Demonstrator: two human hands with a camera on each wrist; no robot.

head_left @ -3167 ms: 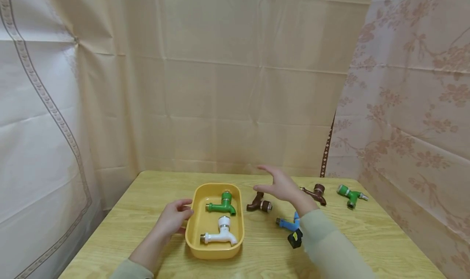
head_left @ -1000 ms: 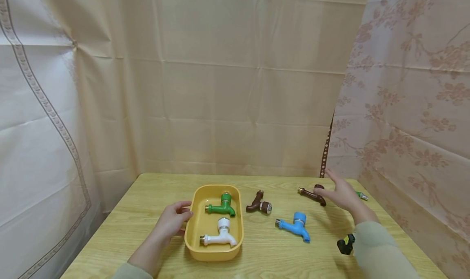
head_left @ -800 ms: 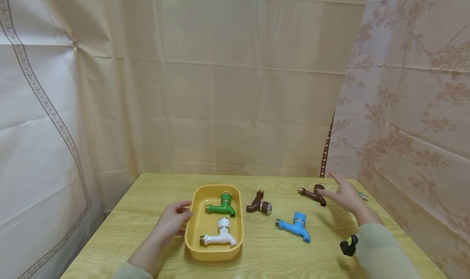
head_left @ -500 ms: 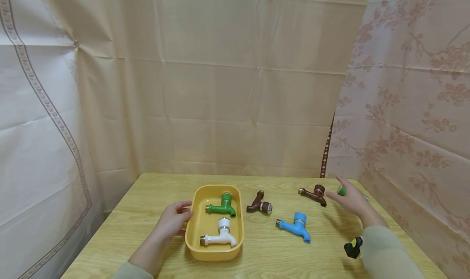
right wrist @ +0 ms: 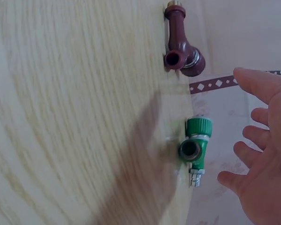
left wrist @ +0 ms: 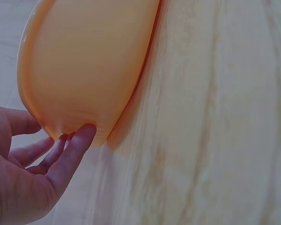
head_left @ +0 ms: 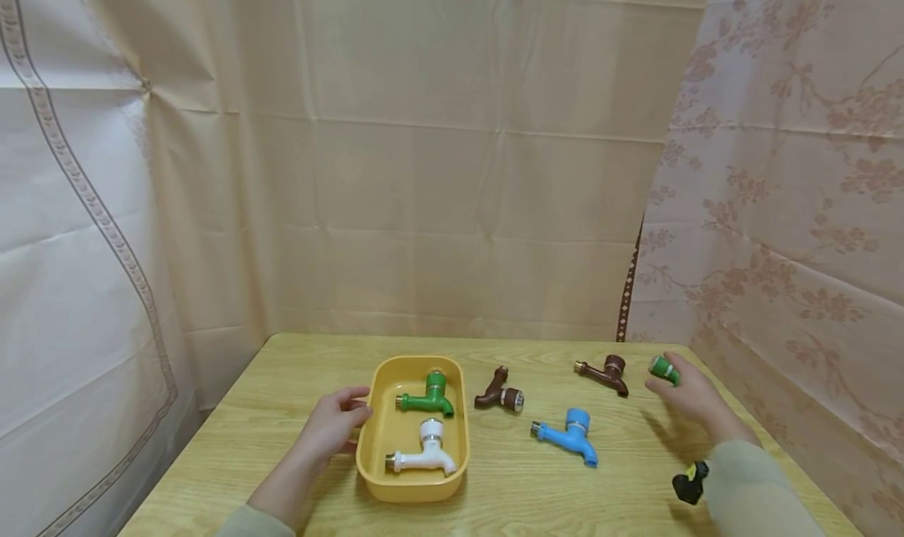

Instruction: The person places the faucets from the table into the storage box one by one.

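Observation:
In the head view, my left hand (head_left: 332, 425) rests against the left side of a yellow plastic tub (head_left: 417, 491). Its loosely bent fingers touch the outer wall; the left wrist view shows fingertips (left wrist: 88, 130) on it. Inside the tub lie a green tap (head_left: 427, 400) and a white tap (head_left: 424, 452). My right hand (head_left: 695, 396) is over another green tap (head_left: 664, 370) at the far right, hiding much of it. In the right wrist view that green tap (right wrist: 196, 145) lies on the table, apart from my spread fingers (right wrist: 246, 153). A brown tap (head_left: 603, 374) lies left of it.
Between tub and right arm lie a second brown tap (head_left: 500, 394) and a blue tap (head_left: 568, 436) on the wooden table (head_left: 523, 505). Behind the table hangs a beige curtain (head_left: 452, 207), with a flowered curtain (head_left: 798, 231) on the right. A black device (head_left: 690, 482) shows under the right wrist.
My right hand has swept right, past the blue and brown taps, then lowered slightly toward the far green tap. The left hand and tub stay in place.

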